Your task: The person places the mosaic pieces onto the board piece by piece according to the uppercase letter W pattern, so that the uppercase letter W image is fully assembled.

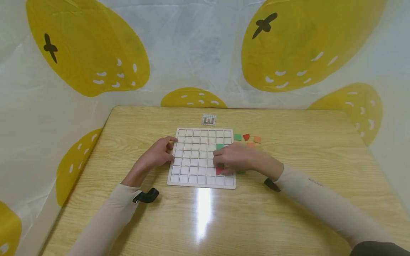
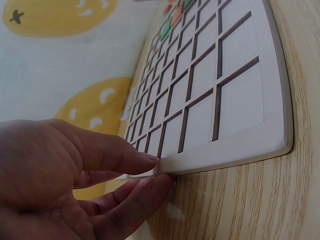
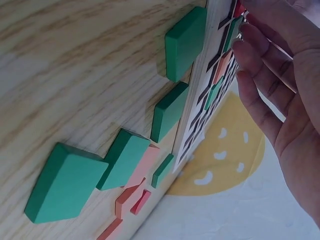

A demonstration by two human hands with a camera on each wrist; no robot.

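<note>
A white grid board [image 1: 193,184] lies on the wooden table. At its left edge, my left hand [image 1: 157,153] touches the rim with thumb and finger spread apart. My right hand [image 1: 235,156] reaches over the board's right side, fingers bent down, pinching a red tile [image 1: 219,171] at a lower-right cell. The fingers partly cover that tile. Farther up the same column sits a green tile [image 1: 220,146]. The right wrist view shows an orange tile [image 3: 222,67] and another green tile [image 3: 233,34] in this column, close to my fingertips.
Right of the board lie loose tiles: a green square [image 1: 237,137], a red fan-shaped piece [image 1: 246,137] and an orange square [image 1: 257,139]. Several more green tiles [image 3: 65,185] show in the right wrist view. A small pattern card [image 1: 209,120] lies behind the board.
</note>
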